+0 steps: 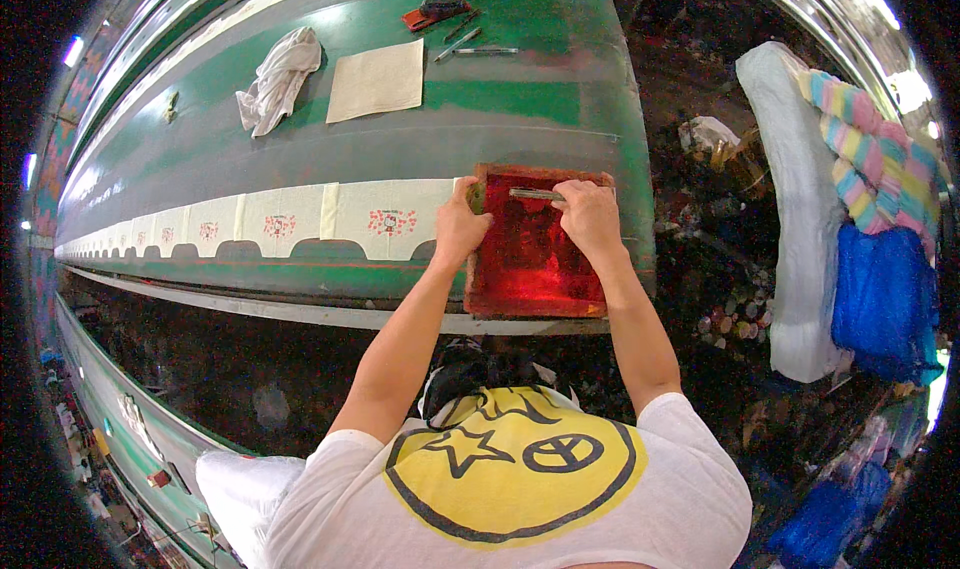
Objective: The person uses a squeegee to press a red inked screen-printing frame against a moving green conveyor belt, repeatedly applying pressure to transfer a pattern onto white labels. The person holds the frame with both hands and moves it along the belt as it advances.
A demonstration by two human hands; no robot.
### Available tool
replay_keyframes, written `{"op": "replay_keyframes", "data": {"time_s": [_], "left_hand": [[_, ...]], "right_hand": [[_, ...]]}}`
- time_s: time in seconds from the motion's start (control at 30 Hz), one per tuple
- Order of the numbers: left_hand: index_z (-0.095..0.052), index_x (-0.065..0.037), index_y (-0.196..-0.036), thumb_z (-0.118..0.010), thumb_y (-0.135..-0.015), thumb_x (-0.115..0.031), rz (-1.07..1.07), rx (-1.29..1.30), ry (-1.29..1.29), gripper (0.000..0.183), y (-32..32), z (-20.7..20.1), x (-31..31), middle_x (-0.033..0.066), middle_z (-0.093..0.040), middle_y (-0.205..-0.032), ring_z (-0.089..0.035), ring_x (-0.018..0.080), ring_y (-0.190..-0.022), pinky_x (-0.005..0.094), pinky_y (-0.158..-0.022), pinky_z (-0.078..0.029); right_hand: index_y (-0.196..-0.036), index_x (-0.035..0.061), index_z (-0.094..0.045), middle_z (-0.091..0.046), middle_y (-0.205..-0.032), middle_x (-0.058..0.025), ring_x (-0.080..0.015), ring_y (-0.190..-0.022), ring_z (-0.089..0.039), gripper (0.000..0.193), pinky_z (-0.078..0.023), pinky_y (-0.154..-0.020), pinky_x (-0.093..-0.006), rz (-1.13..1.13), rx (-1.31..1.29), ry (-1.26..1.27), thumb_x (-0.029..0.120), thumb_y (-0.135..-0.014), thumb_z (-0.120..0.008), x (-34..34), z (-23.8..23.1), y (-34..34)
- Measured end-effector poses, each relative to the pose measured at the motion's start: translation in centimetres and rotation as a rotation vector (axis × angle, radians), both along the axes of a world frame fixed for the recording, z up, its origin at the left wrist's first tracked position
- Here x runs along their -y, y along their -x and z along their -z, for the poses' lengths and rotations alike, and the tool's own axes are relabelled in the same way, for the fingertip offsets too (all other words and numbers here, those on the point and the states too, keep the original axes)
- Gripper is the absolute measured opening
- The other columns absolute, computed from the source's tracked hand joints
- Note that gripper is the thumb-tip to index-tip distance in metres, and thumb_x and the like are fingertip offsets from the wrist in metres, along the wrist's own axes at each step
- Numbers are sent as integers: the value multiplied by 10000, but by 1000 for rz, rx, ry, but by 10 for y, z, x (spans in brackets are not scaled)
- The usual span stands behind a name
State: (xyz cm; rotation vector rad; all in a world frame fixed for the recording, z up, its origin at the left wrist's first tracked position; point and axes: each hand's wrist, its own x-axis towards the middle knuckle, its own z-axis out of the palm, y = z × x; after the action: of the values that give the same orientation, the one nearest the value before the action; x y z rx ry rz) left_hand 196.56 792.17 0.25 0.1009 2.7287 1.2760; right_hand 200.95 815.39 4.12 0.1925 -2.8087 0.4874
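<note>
A screen-printing frame point(473, 287) with a wooden rim and a red, glossy mesh lies at the near edge of the long green table. My left hand point(461, 227) is closed around the frame's left side, near its far corner. Inside the frame, close to its far rim, my right hand point(594, 219) grips a slim squeegee point(532, 194); its left end sticks out past my fingers. Just left of the frame, a row of pale cloth pieces point(345, 204) with scalloped near edges bears small red-and-black prints. Whatever lies under the frame is hidden.
Farther back on the green table point(380, 159) are a crumpled white cloth point(285, 77), a flat beige sheet point(376, 81), several pens point(485, 51) and a red-and-black item point(436, 12). To the right hang a white padded roll point(795, 219), a striped cloth point(865, 134) and blue netting point(885, 299).
</note>
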Motion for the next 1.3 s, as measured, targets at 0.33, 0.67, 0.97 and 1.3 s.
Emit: {"op": "replay_keyframes", "data": {"time_s": [0.33, 0.67, 0.97, 1.3], "left_hand": [[-529, -120, -1359, -742, -720, -141, -4, 102, -37, 675, -2, -4, 3, 256, -719, -940, -686, 475, -925, 532, -827, -540], [-547, -140, -1358, -732, -866, -315, 9, 76, -99, 554, 2, 7, 0, 278, -721, -1013, -682, 480, -995, 553, -860, -524], [-594, -147, -1316, -472, -1067, -473, -43, 114, -128, 428, 3, 0, 4, 267, -717, -1069, -647, 521, -1044, 568, -890, -504], [-580, -136, -1318, -546, -1048, -381, -17, 38, -115, 366, 5, 16, 4, 276, -715, -988, -656, 518, -959, 593, -826, -498]], "right_hand": [[-1078, 90, -726, -752, -1105, -53, -257, -1022, -679, 297, -481, -909, -441, -68, 152, -46, 90, -794, -640, 27, -5, -135], [-925, 91, -746, -747, -924, -110, -325, -882, -703, 113, -513, -813, -505, 5, -44, -20, 161, -837, -741, -7, 2, 4], [-1029, 100, -728, -743, -1029, -73, -287, -1000, -678, 175, -484, -852, -473, -55, 77, -16, 151, -862, -721, 27, 9, -2], [-1099, 99, -707, -721, -1182, -42, -244, -1114, -649, 356, -467, -931, -446, -116, 108, -80, 75, -746, -664, 59, 3, -130]]}}
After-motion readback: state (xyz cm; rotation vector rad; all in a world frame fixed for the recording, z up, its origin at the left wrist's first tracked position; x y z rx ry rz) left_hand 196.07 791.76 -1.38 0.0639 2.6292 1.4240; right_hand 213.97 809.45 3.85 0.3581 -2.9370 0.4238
